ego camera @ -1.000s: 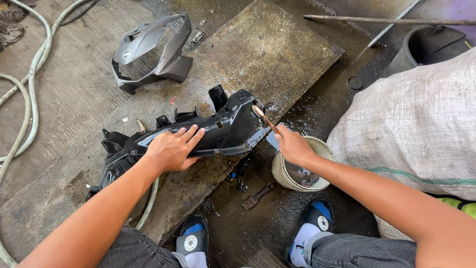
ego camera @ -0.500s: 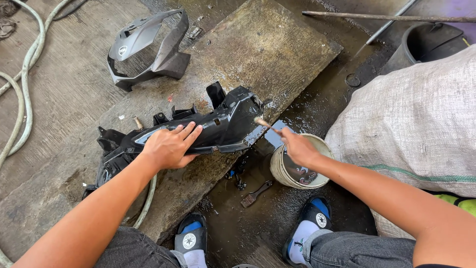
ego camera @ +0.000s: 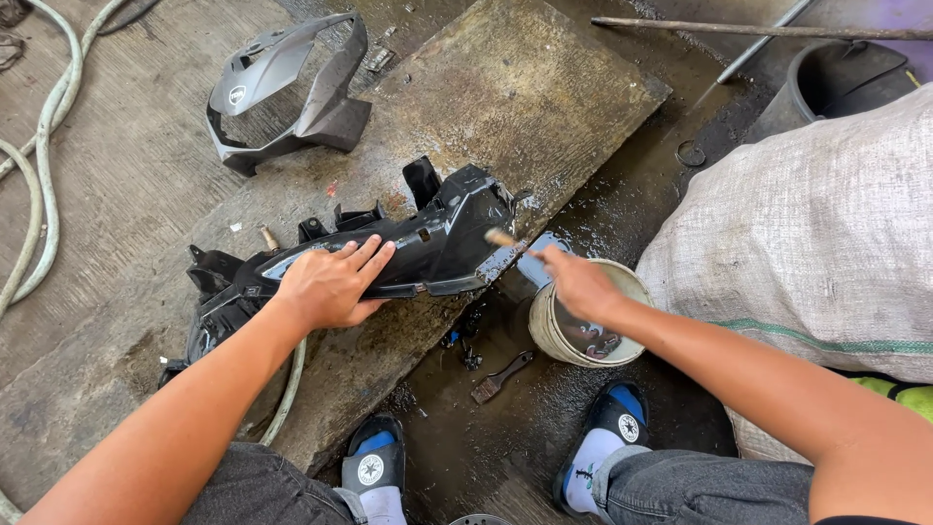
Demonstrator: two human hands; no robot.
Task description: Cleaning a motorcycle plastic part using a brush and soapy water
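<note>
The left hand [ego camera: 330, 285] was laid flat, palm down with fingers spread, while the right hand [ego camera: 575, 282] was closed in a pinch, both arms extended forward.

Both arms seen bare from wrist to upper edge of view; no sleeves, watch, rings or gloves noted on left hand [ego camera: 326, 287] or right hand [ego camera: 575, 282]. Dark grey denim worn on both legs [ego camera: 248, 491], hems ending at knees. White socks [ego camera: 593, 465] worn inside black slide sandals [ego camera: 374, 457] with blue lining; round white star emblem printed on each strap.
</note>
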